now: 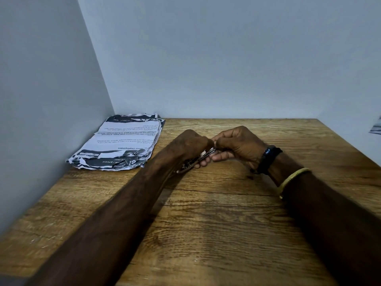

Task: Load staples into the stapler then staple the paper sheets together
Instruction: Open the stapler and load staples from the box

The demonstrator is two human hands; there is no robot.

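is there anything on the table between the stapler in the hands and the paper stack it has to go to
Nothing visible does. The stapler is held by the left hand and right hand near the table's middle; the paper stack lies at the far left by the wall, with only bare wooden table between them.

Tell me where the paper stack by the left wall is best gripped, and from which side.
Judging by its pose, take the paper stack at its right long edge, coming from the right. The wall closes its left side, the near edge is torn and curled, and the right edge lies free on the table.
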